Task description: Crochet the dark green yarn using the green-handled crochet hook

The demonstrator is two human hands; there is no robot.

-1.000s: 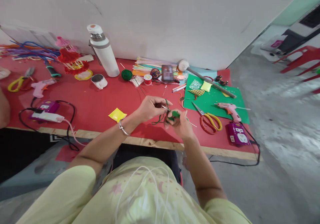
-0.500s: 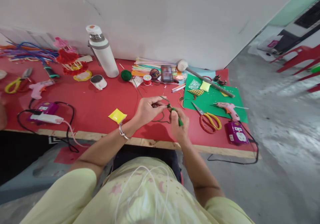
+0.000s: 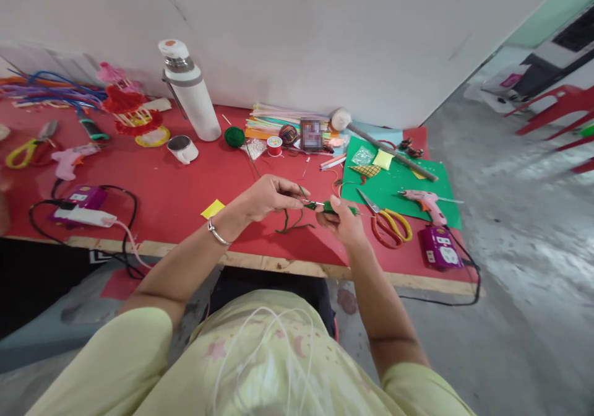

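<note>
My right hand (image 3: pixel 341 221) is closed round the green handle of a crochet hook (image 3: pixel 328 207), which now lies nearly level and points left. Opposite it, my left hand (image 3: pixel 273 199) pinches dark green yarn (image 3: pixel 301 190) close to the hook's metal shaft. A small worked bit of yarn sits on the shaft between the hands. From there a loose tail (image 3: pixel 293 223) hangs over the red tabletop. Another strand runs back to a green yarn ball (image 3: pixel 234 137) beyond my left hand.
Scissors (image 3: pixel 387 221) and a pink glue gun (image 3: pixel 424 204) lie right, beside a purple power socket (image 3: pixel 439 247). A white flask (image 3: pixel 192 97) and a cup (image 3: pixel 182 150) stand at the left back. A yellow packet (image 3: pixel 213 209) lies by my left wrist.
The crochet hook has turned from steeply slanted to nearly level. My right hand has shifted a little right, and my left hand slightly left, over part of the yellow packet.
</note>
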